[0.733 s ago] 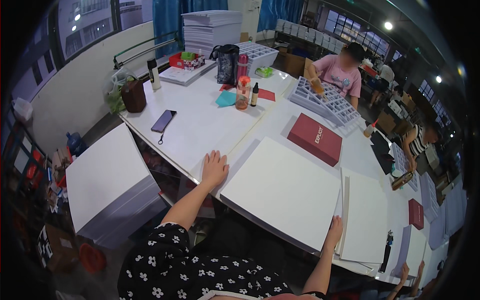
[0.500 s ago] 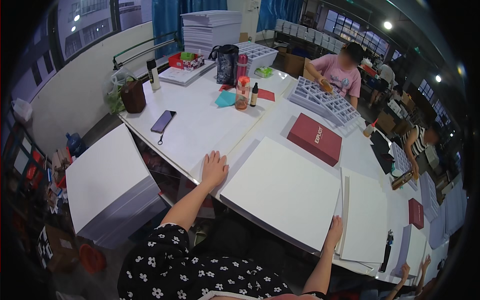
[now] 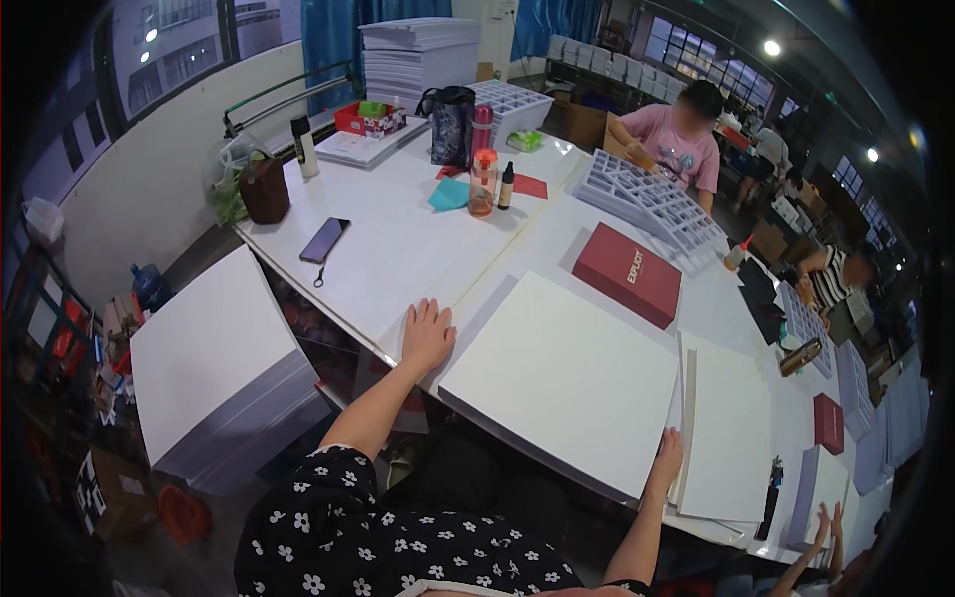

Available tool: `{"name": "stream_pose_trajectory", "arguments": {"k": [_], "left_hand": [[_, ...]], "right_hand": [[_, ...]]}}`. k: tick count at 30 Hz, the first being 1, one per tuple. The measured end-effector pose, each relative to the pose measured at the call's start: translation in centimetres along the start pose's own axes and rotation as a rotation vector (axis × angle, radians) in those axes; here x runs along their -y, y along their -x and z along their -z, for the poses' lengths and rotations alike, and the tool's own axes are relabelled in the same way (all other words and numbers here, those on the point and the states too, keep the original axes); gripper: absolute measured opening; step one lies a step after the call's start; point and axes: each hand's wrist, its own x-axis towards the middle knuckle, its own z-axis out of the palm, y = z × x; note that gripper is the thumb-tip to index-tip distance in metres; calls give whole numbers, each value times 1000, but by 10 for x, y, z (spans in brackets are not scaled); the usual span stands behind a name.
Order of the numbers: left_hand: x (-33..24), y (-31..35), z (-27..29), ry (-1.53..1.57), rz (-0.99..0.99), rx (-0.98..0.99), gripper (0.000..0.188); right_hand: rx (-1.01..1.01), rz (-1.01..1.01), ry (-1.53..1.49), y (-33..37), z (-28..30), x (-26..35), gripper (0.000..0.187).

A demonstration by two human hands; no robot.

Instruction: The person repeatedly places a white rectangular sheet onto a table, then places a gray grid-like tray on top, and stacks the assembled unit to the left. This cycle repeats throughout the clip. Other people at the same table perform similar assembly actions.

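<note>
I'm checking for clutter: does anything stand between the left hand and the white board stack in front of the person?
Nothing visible does; only white tabletop shows between the left hand and the white board stack. The right hand is at its right edge.

The left hand point(image 3: 428, 338) is laid palm down, fingers point(image 3: 424, 311) slightly parted; the right hand point(image 3: 668, 461) is held well apart, both forearms point(image 3: 376, 403) extended forward.

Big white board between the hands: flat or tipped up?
Flat. The white board lies broad face up on the table, right hand at its right edge.
</note>
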Motion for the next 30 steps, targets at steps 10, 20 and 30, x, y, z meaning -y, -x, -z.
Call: {"name": "stream_pose_trajectory", "arguments": {"k": [10,20,30], "left_hand": [[-1,0,1,1,-6,-15,45],[0,-3,-7,-7,-14,-44,46],[-1,-3,-6,-6,-32,-6,45]], "right_hand": [[6,8,20,-2,-1,-4,34],[-52,-153,-214,-1,7,14,34],[-99,53,8,1,9,10,30]]}}
